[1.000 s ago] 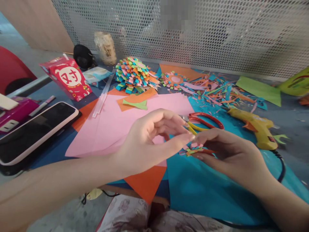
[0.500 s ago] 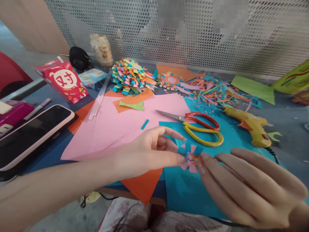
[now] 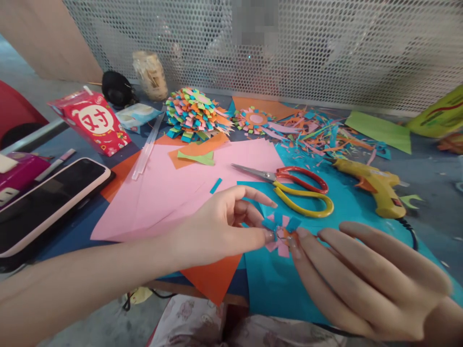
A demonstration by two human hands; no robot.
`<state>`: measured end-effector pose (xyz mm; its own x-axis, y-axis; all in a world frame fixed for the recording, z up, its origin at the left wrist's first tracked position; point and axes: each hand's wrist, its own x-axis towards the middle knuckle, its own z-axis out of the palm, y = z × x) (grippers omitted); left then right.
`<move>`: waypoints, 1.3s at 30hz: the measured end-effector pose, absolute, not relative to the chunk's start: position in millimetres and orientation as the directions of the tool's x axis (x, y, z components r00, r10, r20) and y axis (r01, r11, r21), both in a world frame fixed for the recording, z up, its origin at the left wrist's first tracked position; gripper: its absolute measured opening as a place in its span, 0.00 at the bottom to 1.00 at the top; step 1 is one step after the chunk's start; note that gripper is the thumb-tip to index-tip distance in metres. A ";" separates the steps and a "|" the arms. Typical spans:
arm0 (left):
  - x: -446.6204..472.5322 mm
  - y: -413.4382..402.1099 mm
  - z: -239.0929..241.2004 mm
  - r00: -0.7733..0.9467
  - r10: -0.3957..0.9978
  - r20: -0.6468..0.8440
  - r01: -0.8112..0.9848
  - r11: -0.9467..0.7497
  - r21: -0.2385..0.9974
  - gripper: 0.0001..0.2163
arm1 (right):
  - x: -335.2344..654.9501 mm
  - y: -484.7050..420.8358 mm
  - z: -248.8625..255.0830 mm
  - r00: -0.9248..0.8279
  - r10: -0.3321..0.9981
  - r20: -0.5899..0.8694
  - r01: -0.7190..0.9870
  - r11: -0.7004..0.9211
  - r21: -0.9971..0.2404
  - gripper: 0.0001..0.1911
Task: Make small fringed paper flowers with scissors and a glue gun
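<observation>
Between my two hands is a small paper flower [image 3: 280, 236] with blue, pink and orange petals. My left hand [image 3: 235, 224] pinches its left side between thumb and fingers. At its right edge, the thumb and index finger of my right hand [image 3: 361, 274] grip the orange part. Beneath the flower lies a sheet of blue paper [image 3: 278, 289]. Just beyond it rest scissors [image 3: 275, 177] with one red and one yellow handle. A yellow hot glue gun [image 3: 376, 185] lies on its side to the right.
Pink paper [image 3: 173, 193] covers the middle of the table. Behind stand a fringed paper ball [image 3: 197, 113], a paper flower disc [image 3: 255, 119] and paper scraps [image 3: 318, 132]. Glue sticks [image 3: 146, 149], a phone [image 3: 54, 202] and a red drink carton [image 3: 92, 120] are leftward. A perforated screen [image 3: 307, 58] borders the back.
The flower and both hands have shifted very slightly left in view. My grip on the flower looks the same, and the things on the table stay put.
</observation>
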<state>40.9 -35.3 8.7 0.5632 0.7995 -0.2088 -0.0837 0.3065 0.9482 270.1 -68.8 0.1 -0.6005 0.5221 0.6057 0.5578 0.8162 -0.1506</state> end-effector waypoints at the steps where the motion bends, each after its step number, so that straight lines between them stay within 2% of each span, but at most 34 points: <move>1: 41.0 -35.6 8.3 0.559 0.804 -0.203 -0.084 0.298 0.951 0.17 | 269.9 -63.7 2.4 -0.678 0.367 0.637 0.510 0.859 0.049 0.20; 2: 41.1 -35.8 8.1 0.552 0.808 -0.204 -0.080 0.296 0.952 0.17 | 269.6 -59.3 4.7 -0.734 0.232 0.639 0.461 0.861 0.216 0.19; 3: 41.3 -36.0 8.3 0.545 0.812 -0.210 -0.076 0.297 0.952 0.17 | 269.1 -56.0 6.8 -0.764 0.146 0.629 0.425 0.847 0.320 0.18; 4: 41.4 -36.1 8.9 0.538 0.815 -0.216 -0.072 0.300 0.951 0.17 | 268.5 -54.1 8.4 -0.766 0.136 0.628 0.424 0.841 0.335 0.18; 8: 41.9 -35.3 14.2 0.526 0.812 -0.254 -0.069 0.338 0.939 0.17 | 262.8 -60.9 7.8 -0.722 0.227 0.654 0.460 0.863 0.209 0.18; 13: 43.5 -31.7 18.4 0.507 0.789 -0.346 -0.111 0.458 0.882 0.14 | 253.6 -75.4 -0.8 -0.616 0.352 0.705 0.644 0.740 0.194 0.11; 15: 44.5 -29.7 16.4 0.514 0.801 -0.307 -0.116 0.420 0.900 0.15 | 255.8 -70.0 -0.9 -0.670 0.293 0.682 0.596 0.760 0.260 0.10; 17: 44.9 -27.1 13.2 0.515 0.815 -0.267 -0.118 0.375 0.919 0.15 | 262.2 -58.7 2.3 -0.793 0.098 0.601 0.418 0.805 0.421 0.10; 18: 44.7 -25.6 11.6 0.502 0.827 -0.254 -0.125 0.360 0.925 0.14 | 266.3 -52.2 4.9 -0.802 0.080 0.592 0.402 0.805 0.437 0.10; 19: 44.1 -23.9 10.1 0.477 0.845 -0.244 -0.140 0.346 0.928 0.14 | 270.6 -45.8 8.1 -0.770 0.119 0.627 0.449 0.799 0.400 0.10; 20: 43.3 -22.0 8.7 0.441 0.866 -0.237 -0.162 0.336 0.928 0.13 | 275.2 -39.6 11.7 -0.679 0.239 0.695 0.588 0.744 0.318 0.09; 21: 42.2 -20.1 7.5 0.405 0.886 -0.225 -0.192 0.323 0.927 0.12 | 279.8 -33.8 15.6 -0.522 0.403 0.752 0.760 0.621 0.194 0.10; 22: 41.0 -18.2 6.3 0.372 0.904 -0.211 -0.221 0.307 0.926 0.12 | 284.8 -28.1 19.4 -0.286 0.578 0.764 0.920 0.388 0.050 0.12; 23: 39.8 -16.4 5.1 0.344 0.919 -0.194 -0.244 0.287 0.926 0.12 | 290.1 -22.5 23.1 -0.014 0.711 0.703 0.995 0.078 -0.059 0.17; 24: 38.5 -14.9 3.9 0.321 0.930 -0.179 -0.259 0.267 0.928 0.12 | 296.0 -16.9 26.4 0.247 0.780 0.575 0.968 -0.230 -0.103 0.24; 25: 37.5 -13.7 2.8 0.304 0.938 -0.165 -0.264 0.249 0.932 0.11 | 302.5 -11.2 28.9 0.471 0.776 0.419 0.871 -0.485 -0.081 0.32; 26: 36.6 -12.8 1.9 0.294 0.943 -0.154 -0.264 0.235 0.936 0.11 | 309.3 -5.7 30.5 0.633 0.729 0.258 0.762 -0.646 -0.046 0.39; 27: 36.1 -12.3 1.2 0.288 0.947 -0.144 -0.261 0.222 0.939 0.11 | 316.2 -0.5 31.1 0.734 0.668 0.117 0.673 -0.739 -0.001 0.43; 29: 35.8 -12.1 0.5 0.290 0.949 -0.127 -0.264 0.207 0.942 0.10 | 328.1 8.0 29.9 0.719 0.688 -0.098 0.695 -0.715 0.075 0.42; 31: 36.0 -12.3 0.9 0.288 0.951 -0.112 -0.269 0.193 0.944 0.10 | 335.2 13.2 27.0 0.669 0.725 -0.167 0.742 -0.666 0.079 0.41; 36: 34.4 -12.3 1.7 0.239 0.965 -0.107 -0.243 0.166 0.956 0.10 | 338.9 16.3 24.2 0.616 0.769 -0.173 0.785 -0.618 0.049 0.39; 39: 32.3 -11.7 1.5 0.223 0.969 -0.110 -0.246 0.165 0.955 0.10 | 344.1 14.3 29.0 0.609 0.783 -0.125 0.789 -0.614 0.002 0.35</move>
<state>32.3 -11.7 1.5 0.2229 0.9686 -0.1103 -0.2463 0.1654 0.9550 344.1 14.3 29.0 0.6093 0.7829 -0.1254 0.7893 -0.6140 0.0018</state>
